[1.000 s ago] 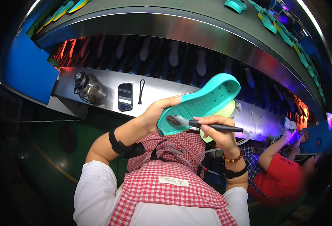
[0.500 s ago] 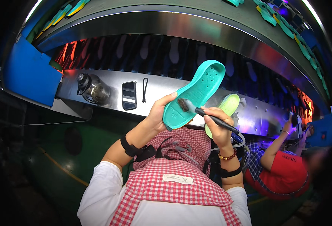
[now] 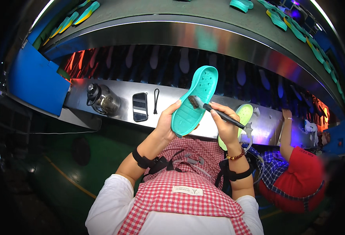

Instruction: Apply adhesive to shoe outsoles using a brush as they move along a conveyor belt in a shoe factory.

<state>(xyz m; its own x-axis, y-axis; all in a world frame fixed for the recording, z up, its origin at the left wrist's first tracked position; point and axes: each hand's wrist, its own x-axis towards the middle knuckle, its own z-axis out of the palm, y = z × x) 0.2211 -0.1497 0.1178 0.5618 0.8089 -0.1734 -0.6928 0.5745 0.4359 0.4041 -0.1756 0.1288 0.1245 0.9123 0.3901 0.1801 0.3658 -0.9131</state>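
Above lap: left hand [image 3: 167,122] grips teal perforated sole [image 3: 194,102]; right hand [image 3: 224,125] clasps brush [image 3: 215,111], bristles touching sole.

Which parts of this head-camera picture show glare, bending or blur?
Head view: coloured glare streaks the curved polished metal hood; fisheye bends the steel shelf toward the dark rim; the teal rubber shoe sole in the left hand is sharp; the co-worker in red at the right edge is soft.
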